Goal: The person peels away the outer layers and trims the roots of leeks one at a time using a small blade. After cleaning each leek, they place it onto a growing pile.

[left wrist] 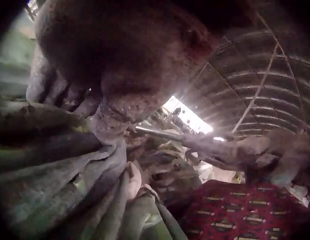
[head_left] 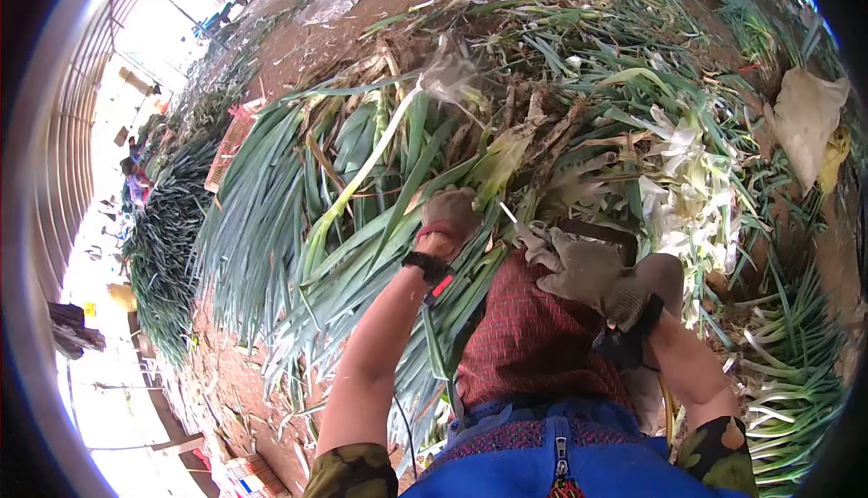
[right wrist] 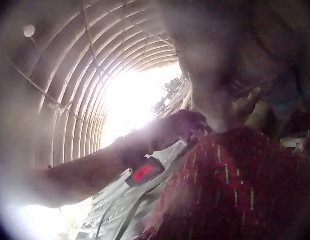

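My gloved left hand (head_left: 450, 213) curls round a green onion (head_left: 493, 168) with long leaves, amid a heap of the same. In the left wrist view its fingers (left wrist: 40, 82) bend over the folded leaves (left wrist: 55, 170). Beside it, over my lap, the gloved right hand (head_left: 588, 272) grips a thin metal rod-like tool (head_left: 508, 213); its tip points toward the onion. The same rod (left wrist: 160, 132) shows in the left wrist view, but its handle is mostly hidden in the glove. In the right wrist view the left hand (right wrist: 187, 124) is beyond the patterned cloth (right wrist: 220, 185).
A large heap of unpeeled onions (head_left: 253, 200) spreads to the left. Pale stripped skins (head_left: 687, 182) lie on the right, above a row of onions with white stems (head_left: 787, 417). A yellow hose (head_left: 668, 399) runs by my right arm. An orange crate (head_left: 231, 141) stands at the far left.
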A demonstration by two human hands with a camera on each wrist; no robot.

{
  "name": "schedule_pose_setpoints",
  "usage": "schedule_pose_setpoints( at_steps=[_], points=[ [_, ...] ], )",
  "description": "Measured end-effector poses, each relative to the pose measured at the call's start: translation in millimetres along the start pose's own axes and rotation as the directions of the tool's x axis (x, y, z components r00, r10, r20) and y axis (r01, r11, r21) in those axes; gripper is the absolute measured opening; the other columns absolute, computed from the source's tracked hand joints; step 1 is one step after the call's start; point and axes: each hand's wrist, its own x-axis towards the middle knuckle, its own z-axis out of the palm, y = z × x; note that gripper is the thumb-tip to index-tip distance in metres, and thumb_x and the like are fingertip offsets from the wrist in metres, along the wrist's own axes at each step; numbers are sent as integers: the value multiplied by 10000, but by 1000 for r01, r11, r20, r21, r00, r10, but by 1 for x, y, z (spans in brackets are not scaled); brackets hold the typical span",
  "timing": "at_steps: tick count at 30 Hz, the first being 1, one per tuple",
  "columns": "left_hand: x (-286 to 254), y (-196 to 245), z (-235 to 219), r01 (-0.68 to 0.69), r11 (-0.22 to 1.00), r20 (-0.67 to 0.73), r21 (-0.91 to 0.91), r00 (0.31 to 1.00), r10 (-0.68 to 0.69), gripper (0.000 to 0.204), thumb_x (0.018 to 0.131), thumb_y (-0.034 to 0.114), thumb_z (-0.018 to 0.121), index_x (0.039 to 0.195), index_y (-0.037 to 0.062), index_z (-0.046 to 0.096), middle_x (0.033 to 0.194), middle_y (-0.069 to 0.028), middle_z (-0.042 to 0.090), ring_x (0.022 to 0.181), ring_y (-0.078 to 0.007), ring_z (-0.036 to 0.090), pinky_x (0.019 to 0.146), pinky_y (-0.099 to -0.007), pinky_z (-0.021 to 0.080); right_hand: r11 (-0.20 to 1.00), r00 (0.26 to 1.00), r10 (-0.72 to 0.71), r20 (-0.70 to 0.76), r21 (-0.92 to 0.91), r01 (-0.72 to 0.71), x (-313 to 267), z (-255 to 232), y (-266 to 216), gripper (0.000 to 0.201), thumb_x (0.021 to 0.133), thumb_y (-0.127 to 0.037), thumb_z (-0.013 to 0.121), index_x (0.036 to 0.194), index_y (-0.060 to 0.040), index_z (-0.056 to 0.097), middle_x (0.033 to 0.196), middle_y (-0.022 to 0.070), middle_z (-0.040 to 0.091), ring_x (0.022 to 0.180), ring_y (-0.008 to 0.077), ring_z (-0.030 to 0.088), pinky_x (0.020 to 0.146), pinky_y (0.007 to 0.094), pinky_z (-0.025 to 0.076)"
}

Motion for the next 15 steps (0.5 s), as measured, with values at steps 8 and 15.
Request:
schedule_pose_setpoints(
  at_steps=[8, 15],
  points=[
    [18, 69, -38, 282, 958, 58, 41, 957, -284, 407, 750, 394, 733, 1066, 142, 688, 1072, -126, 682, 1018, -338, 662, 833, -456, 533, 1000, 986, 24, -166, 13, -22, -3, 2, 25, 700, 775, -503, 689, 1210, 1, 475, 819, 232, 675, 789, 409, 679, 682, 487, 539],
    [19, 62, -39, 129, 990, 109, 60, 985, -135, 419, 737, 400, 731, 1001, 76, 707, 977, -180, 713, 921, -355, 695, 769, -471, 555, 992, 958, 124, -258, 65, -111, 3, 6, 48, 693, 764, -518, 693, 1182, 4, 512, 855, 235, 682, 840, 417, 675, 747, 503, 529]
  ],
)
